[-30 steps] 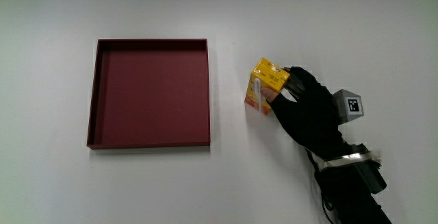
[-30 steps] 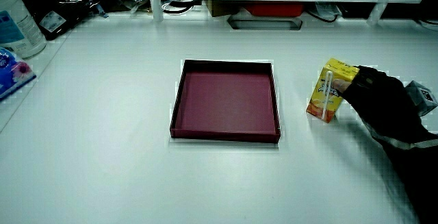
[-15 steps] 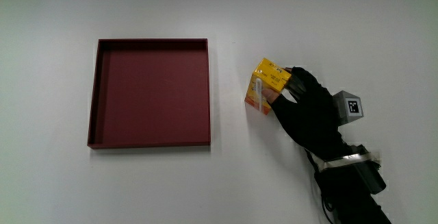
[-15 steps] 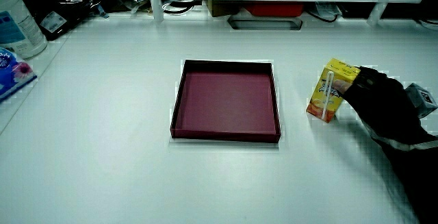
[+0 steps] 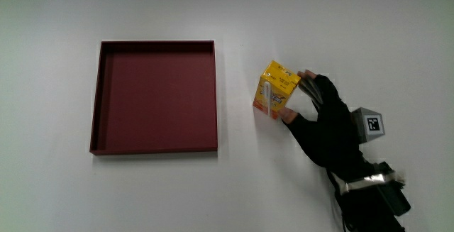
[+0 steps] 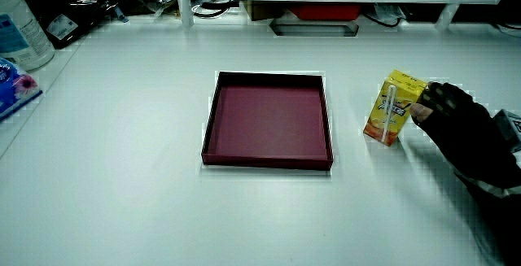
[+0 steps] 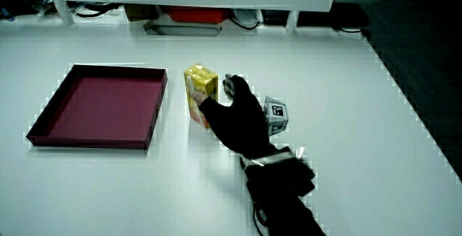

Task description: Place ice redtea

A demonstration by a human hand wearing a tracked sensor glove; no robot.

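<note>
Since a second ago the hand [image 5: 323,122] has let go of the carton [image 5: 274,90] and drawn back a little toward the person, fingers [image 5: 312,84] now spread and apart from it, holding nothing. At about nine o'clock from the carton lies the red tray [image 5: 97,111]; the carton stands upright on the worktop [image 5: 284,19] just beside it. It looks light, stiff-sided but crushable; hold it across its two broad faces, clear of the straw.

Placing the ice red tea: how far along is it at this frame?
Done: the yellow-and-orange ice red tea carton stands upright on the white table, beside the dark red square tray.
In hand: nothing; the black-gloved hand is beside the carton, fingers spread.
Left: drawing the hand clear.
</note>
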